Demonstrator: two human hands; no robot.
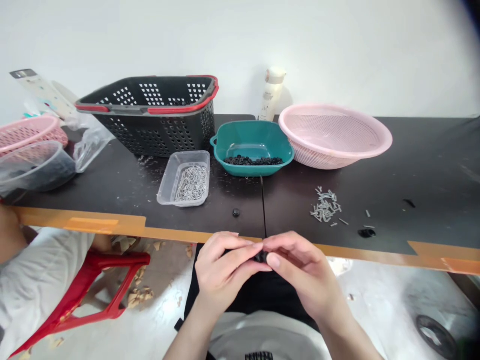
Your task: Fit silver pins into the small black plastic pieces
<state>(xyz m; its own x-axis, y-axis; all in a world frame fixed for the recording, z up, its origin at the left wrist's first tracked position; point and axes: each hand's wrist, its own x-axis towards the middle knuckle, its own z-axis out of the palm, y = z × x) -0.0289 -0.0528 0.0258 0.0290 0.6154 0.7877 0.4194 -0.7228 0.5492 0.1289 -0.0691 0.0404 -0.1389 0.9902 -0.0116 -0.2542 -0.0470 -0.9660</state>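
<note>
My left hand [228,265] and my right hand [296,265] meet at the table's front edge. Between their fingertips is a small black plastic part [261,256], pinched from both sides and mostly covered by the fingers. Just beyond my left hand, a small round black piece [236,212] lies on the table. Farther right are a loose pile of thin metal pins [325,206] and another black piece [366,233]. A clear plastic tub [161,192] holds many silvery pins, and a teal basin [255,171] contains many small black parts.
Behind stand a black basket with red handles [165,122], a cream bottle [272,95] and a pink mesh basin [337,160]. At left are a pink basket [52,127], a clear bowl [41,170] and a seated person's leg [41,270] on a red stool [108,310].
</note>
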